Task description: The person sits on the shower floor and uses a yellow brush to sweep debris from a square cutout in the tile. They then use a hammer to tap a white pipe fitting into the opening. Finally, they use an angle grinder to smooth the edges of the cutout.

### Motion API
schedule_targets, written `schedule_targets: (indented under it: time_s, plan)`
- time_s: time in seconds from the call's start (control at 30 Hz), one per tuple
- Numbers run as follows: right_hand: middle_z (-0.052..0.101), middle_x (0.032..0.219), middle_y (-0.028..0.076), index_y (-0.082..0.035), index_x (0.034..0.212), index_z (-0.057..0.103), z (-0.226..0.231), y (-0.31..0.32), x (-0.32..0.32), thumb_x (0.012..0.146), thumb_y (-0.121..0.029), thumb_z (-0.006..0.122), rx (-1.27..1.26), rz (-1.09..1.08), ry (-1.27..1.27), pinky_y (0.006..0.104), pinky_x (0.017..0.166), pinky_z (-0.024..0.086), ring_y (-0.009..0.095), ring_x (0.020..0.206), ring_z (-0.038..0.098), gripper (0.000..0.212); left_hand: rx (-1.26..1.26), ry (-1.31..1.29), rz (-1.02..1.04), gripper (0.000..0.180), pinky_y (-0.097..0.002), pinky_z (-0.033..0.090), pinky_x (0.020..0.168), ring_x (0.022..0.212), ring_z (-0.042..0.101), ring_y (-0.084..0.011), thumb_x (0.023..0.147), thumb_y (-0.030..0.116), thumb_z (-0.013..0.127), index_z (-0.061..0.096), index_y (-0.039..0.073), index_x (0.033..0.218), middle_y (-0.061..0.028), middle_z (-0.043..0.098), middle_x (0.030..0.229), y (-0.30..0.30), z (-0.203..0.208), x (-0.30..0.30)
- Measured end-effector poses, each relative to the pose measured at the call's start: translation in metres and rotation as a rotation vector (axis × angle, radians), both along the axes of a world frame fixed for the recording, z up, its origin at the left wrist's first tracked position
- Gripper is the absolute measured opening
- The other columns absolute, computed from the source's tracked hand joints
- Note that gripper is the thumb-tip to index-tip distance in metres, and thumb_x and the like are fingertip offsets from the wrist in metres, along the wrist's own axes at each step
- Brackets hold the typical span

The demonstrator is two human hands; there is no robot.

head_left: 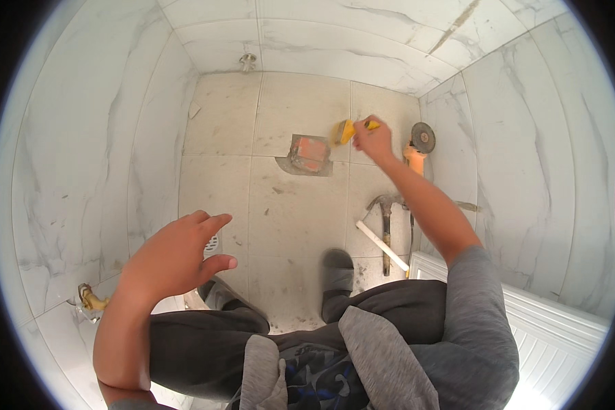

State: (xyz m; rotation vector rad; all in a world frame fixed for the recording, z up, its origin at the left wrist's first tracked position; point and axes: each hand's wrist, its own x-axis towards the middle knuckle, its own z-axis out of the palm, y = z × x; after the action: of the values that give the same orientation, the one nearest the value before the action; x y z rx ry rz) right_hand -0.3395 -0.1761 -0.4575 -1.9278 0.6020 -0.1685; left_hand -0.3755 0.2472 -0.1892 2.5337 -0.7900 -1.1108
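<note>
My right hand (374, 139) is closed around the handle of a yellow brush (344, 132). The bristles point left and down and look slightly blurred, close to the floor. Just left of them, a gap cut in the floor tiles holds a squarish, reddish-orange piece (310, 153) with grey dusty edges. Whether the bristles touch the floor, I cannot tell. My left hand (178, 253) hangs over my left knee, thumb and fingers apart, holding nothing. Below its fingers a round white drain grate (212, 244) is partly hidden.
To the right lie an orange angle grinder (415, 154) with a dark disc, a claw hammer (387, 232) and a white strip (381, 244). A metal fitting (248, 62) juts from the far wall. A brass tap (91, 298) is at left. Marble-patterned walls stand close by.
</note>
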Motion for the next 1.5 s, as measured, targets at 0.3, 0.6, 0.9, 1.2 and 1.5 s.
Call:
schedule_targets:
  time_s: [0.3, 0.6, 0.9, 1.2, 1.5]
  plan:
    - [0.067, 0.071, 0.012, 0.002, 0.091, 0.061, -0.005, 0.053, -0.064, 0.093, -0.018, 0.067, 0.354, -0.067, 0.295, 0.0306, 0.048, 0.054, 0.016, 0.055, 0.065, 0.021, 0.041, -0.035, 0.014, 0.068, -0.0445, 0.053, 0.095, 0.113, 0.064, -0.0366, 0.090, 0.043, 0.078, 0.055, 0.008, 0.144, -0.0166, 0.064, 0.125, -0.003, -0.001, 0.010]
    - [0.069, 0.074, 0.015, 0.000, 0.093, 0.069, 0.059, 0.001, -0.023, 0.089, -0.019, 0.070, -0.128, 0.552, 0.360, 0.0364, 0.057, 0.058, 0.025, 0.061, 0.069, 0.019, 0.016, -0.004, -0.007, 0.063, -0.0439, 0.052, 0.096, 0.111, 0.063, -0.0368, 0.094, 0.036, 0.075, 0.055, 0.002, 0.143, -0.0195, 0.065, 0.119, 0.004, 0.007, 0.000]
    - [0.073, 0.095, 0.017, -0.008, 0.099, 0.076, 0.053, 0.089, 0.011, 0.086, -0.020, 0.072, -0.411, 1.227, 0.018, 0.0432, 0.080, 0.056, 0.035, 0.088, 0.069, 0.018, 0.026, -0.003, 0.000, 0.065, -0.0446, 0.052, 0.097, 0.115, 0.062, -0.0374, 0.092, 0.040, 0.075, 0.054, 0.006, 0.144, -0.0173, 0.064, 0.125, 0.010, 0.009, -0.006]
    - [0.075, 0.098, 0.012, -0.006, 0.103, 0.075, 0.061, 0.098, 0.021, 0.087, -0.016, 0.075, -0.534, 1.169, 0.143, 0.0369, 0.076, 0.056, 0.031, 0.083, 0.070, 0.019, 0.025, -0.007, -0.010, 0.065, -0.0449, 0.051, 0.098, 0.117, 0.062, -0.0377, 0.093, 0.040, 0.074, 0.054, 0.006, 0.144, -0.0181, 0.063, 0.127, 0.015, 0.012, -0.010]
    - [0.074, 0.086, 0.018, -0.002, 0.102, 0.074, 0.058, 0.009, 0.032, 0.090, -0.020, 0.074, -0.171, 0.530, 0.111, 0.0335, 0.063, 0.054, 0.021, 0.069, 0.069, 0.022, 0.024, -0.008, 0.010, 0.066, -0.0446, 0.051, 0.098, 0.116, 0.062, -0.0376, 0.093, 0.041, 0.074, 0.053, 0.005, 0.145, -0.0182, 0.063, 0.126, 0.018, 0.016, -0.011]
